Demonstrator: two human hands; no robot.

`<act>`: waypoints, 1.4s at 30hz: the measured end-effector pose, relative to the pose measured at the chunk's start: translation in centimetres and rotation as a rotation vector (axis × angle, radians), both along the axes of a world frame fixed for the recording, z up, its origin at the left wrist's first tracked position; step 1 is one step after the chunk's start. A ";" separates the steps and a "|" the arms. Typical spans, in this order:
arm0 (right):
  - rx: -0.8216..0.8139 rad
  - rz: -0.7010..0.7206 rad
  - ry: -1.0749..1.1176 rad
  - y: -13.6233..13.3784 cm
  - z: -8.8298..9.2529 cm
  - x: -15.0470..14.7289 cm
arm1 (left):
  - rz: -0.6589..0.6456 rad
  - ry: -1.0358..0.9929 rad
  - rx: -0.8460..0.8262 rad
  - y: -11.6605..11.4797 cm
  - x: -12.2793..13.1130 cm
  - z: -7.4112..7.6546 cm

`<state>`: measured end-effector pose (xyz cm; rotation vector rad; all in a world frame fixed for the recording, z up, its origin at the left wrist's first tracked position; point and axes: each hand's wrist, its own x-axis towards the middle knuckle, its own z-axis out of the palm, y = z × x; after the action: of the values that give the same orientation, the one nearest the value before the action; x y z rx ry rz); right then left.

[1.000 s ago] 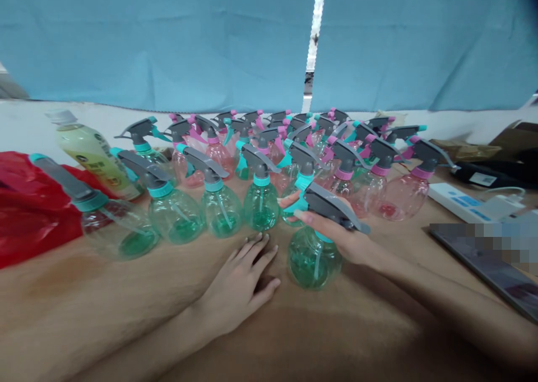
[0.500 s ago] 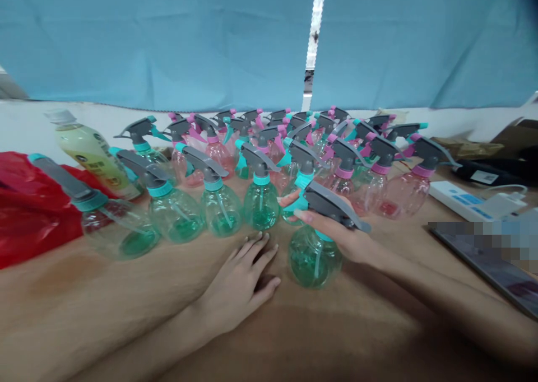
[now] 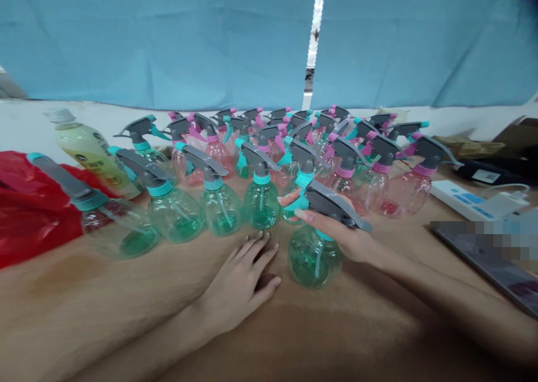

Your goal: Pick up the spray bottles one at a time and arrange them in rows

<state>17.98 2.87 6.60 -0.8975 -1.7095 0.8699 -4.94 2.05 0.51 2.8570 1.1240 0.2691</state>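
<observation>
Head view: the right hand [image 3: 336, 231] has its fingers clamped around the neck and grey trigger head of a green spray bottle [image 3: 314, 256], which stands upright on the brown bench [image 3: 126, 292], just in front of the rows of other bottles. The left hand [image 3: 239, 284] lies flat on the bench just left of that bottle, fingers together and holding nothing. Behind stand green spray bottles [image 3: 221, 205] and pink spray bottles [image 3: 406, 191]. A red bag [image 3: 29, 208] lies at far left, a drink bottle [image 3: 94, 155] beside it.
</observation>
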 end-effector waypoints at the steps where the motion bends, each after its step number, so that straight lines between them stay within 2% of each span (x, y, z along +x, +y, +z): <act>1: 0.001 0.001 0.003 0.0 0.0 0.0 | 0.000 0.005 -0.001 0.0 0.0 0.0; 15: 0.021 0.021 0.024 0.0 0.1 -0.1 | -0.010 -0.016 0.006 0.0 0.0 -0.1; 20: -0.023 0.033 0.022 0.0 0.2 -0.2 | 0.007 -0.027 0.006 0.0 0.0 -0.1; 33: 0.055 -0.065 -0.036 0.3 0.3 -0.1 | 0.000 -0.010 0.013 0.1 0.0 -0.1; 42: 0.044 -0.016 -0.030 0.3 0.5 -0.1 | 0.002 -0.022 0.012 0.0 0.0 -0.1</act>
<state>17.87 3.17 7.11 -0.8977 -1.7383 0.8082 -4.96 2.01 0.43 2.8561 1.1249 0.3077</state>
